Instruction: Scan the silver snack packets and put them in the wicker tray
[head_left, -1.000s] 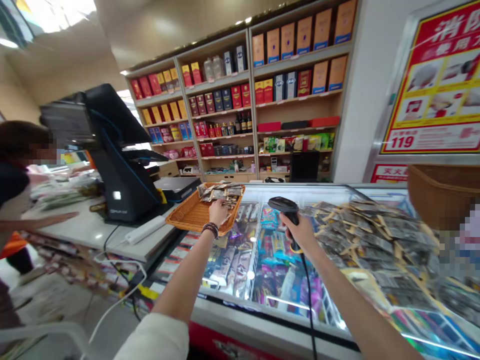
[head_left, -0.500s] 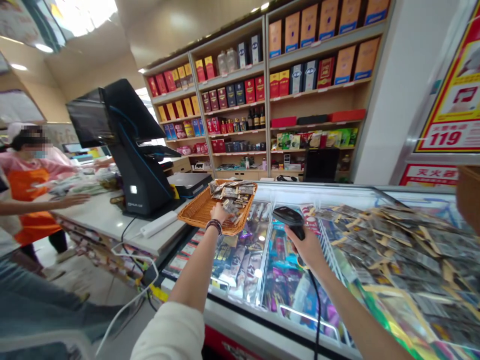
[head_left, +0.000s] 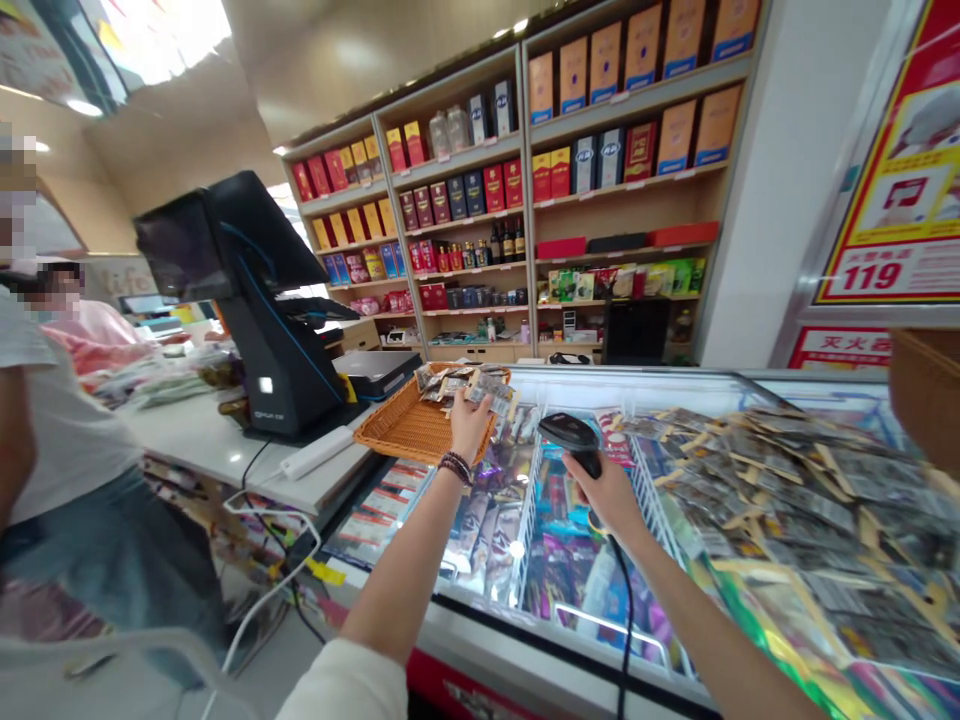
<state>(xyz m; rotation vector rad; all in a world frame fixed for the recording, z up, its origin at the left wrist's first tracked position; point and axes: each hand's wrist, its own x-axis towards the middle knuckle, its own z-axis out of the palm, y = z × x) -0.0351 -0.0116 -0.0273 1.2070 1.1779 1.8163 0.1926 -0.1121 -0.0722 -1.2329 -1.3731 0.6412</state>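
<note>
My left hand [head_left: 469,422], with beaded bracelets at the wrist, is closed on a small grey packet [head_left: 492,388] at the right side of the wicker basket [head_left: 405,432]. More small packets [head_left: 436,380] lie at the basket's far end. In my right hand [head_left: 609,490] is a black barcode scanner [head_left: 571,432], its head toward the basket and its cord hanging down. The scanner is above the glass-topped freezer [head_left: 600,374], to the right of the basket and apart from the packet.
A big heap of similar packets [head_left: 780,490] covers the freezer's right part. On the left counter [head_left: 180,420] stand a black checkout terminal [head_left: 277,380] and a flat scale [head_left: 382,370]. A white cable [head_left: 247,600] hangs by the counter. Another person [head_left: 67,440] is at the left; stocked shelves [head_left: 529,200] stand behind.
My left hand has moved right and up from inside the basket, lifting a packet. The scanner has barely moved. The person at the left has come nearer the counter.
</note>
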